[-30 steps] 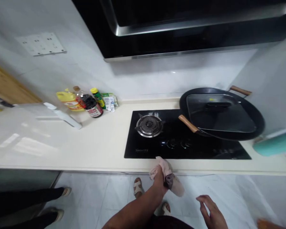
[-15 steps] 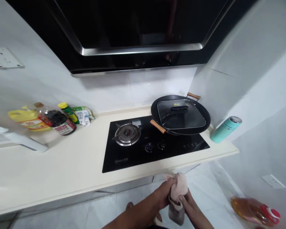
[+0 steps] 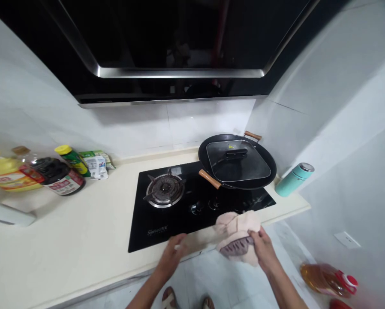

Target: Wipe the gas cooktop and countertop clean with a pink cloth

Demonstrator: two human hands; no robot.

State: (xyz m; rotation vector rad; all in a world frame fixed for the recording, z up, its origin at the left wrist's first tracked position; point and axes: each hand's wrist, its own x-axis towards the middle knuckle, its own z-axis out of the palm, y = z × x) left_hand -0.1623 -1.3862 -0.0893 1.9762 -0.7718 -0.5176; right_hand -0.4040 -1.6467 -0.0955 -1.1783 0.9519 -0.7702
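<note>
My right hand (image 3: 263, 248) is closed on a pale pink cloth (image 3: 244, 225), which carries a grey-purple patch with dark marks. The cloth hangs over the front edge of the counter, its upper part in front of the gas stove (image 3: 166, 223). My left hand (image 3: 171, 256) is curled around the far end of a blurred beige strip that stretches across to the pink bunch and looks like part of the same cloth. Behind the cloth, a black wok (image 3: 237, 184) sits on the right burner with a glass lid (image 3: 244, 165) lying in it.
At left stand a yellow jug (image 3: 9, 171), a dark sauce bottle (image 3: 62, 176), a yellow-capped bottle (image 3: 72, 161) and packets (image 3: 97, 165). A turquoise flask (image 3: 293, 180) is at the counter's right end. An oil bottle (image 3: 324, 277) stands on the floor. The range hood (image 3: 179, 73) hangs above.
Both hands have risen from below the counter edge and moved apart. The cloth, earlier bunched between them, is now spread out. The view has shifted somewhat.
</note>
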